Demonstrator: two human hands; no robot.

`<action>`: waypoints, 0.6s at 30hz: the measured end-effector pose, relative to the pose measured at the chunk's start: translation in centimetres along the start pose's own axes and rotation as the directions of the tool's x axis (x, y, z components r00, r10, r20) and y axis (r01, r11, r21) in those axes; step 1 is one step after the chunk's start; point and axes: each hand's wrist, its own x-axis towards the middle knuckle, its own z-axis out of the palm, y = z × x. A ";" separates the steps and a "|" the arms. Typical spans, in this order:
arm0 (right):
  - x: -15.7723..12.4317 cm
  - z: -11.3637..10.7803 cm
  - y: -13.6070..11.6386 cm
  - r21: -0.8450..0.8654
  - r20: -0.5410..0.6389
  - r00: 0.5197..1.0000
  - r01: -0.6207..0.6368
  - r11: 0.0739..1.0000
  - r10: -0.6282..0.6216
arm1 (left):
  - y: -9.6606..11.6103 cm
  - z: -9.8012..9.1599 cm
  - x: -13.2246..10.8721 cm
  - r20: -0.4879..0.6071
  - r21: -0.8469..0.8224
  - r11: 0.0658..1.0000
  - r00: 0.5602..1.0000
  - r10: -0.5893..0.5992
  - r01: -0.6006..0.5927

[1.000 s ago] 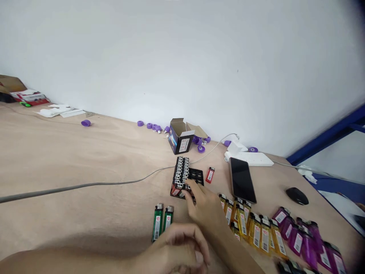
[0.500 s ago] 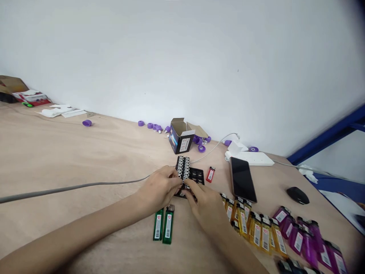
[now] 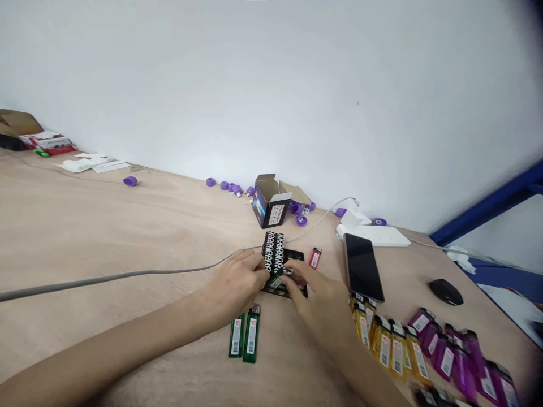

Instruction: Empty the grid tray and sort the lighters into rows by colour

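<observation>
A black compartment tray (image 3: 296, 255) lies on the table, with two rows of lighters (image 3: 268, 249) standing in its left part, their metal tops upward. My left hand (image 3: 240, 280) is closed at the tray's left edge, fingertips against it. In my right hand (image 3: 319, 291), thumb and fingers pinch a green lighter (image 3: 276, 280), tilted over the tray's front part with its metal top toward my fingers. Two more green lighters (image 3: 251, 336) lie side by side in front of the tray. A red lighter (image 3: 314, 258) lies just right of it.
Behind the tray stands an open cardboard box (image 3: 276, 213) among purple caps (image 3: 301, 220). To the right are a phone (image 3: 363, 267), a white power strip (image 3: 375, 235), a mouse (image 3: 445, 291), yellow lighters (image 3: 397, 350) and purple lighters (image 3: 445, 359). A grey cable (image 3: 127, 276) crosses the left.
My right hand has drawn slightly right and the green lighter in it now shows tilted over the tray. My left hand has shifted a little left, off the lighter rows.
</observation>
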 end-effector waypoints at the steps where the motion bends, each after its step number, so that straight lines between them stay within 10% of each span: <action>1: 0.3 -0.6 -0.4 0.054 -0.018 0.999 -0.036 0.998 0.037 | 0.2 -0.2 0.0 -0.029 -0.088 0.996 0.999 -0.026 0.024; 4: 1.0 -2.4 -1.6 0.254 0.067 0.984 -0.179 0.950 0.168 | 1.1 -1.2 0.0 -0.036 -0.574 0.811 0.986 -0.162 0.112; 6: 1.3 -3.1 -2.1 0.355 0.171 0.968 -0.235 0.905 0.185 | 2.2 -1.5 0.1 0.123 -0.884 0.427 0.975 -0.183 0.191; 9: 1.3 -2.9 -2.0 0.413 0.241 0.961 -0.226 0.882 0.134 | 4.2 -1.1 -0.2 0.402 -0.902 -0.175 0.915 -0.008 0.395; 11: 1.2 -2.2 -1.1 0.386 0.212 0.970 -0.195 0.902 0.119 | 5.6 -0.5 -0.8 0.548 -0.766 -0.396 0.836 0.009 0.506; 14: 0.9 -0.8 0.7 0.230 0.138 0.986 -0.122 0.966 0.092 | 7.3 0.5 -2.1 0.680 -0.626 -0.544 0.733 -0.029 0.559; 18: 0.4 0.8 2.0 0.048 0.263 0.964 -0.045 0.998 0.031 | 8.3 1.2 -3.2 0.709 -0.597 -0.540 0.705 -0.009 0.594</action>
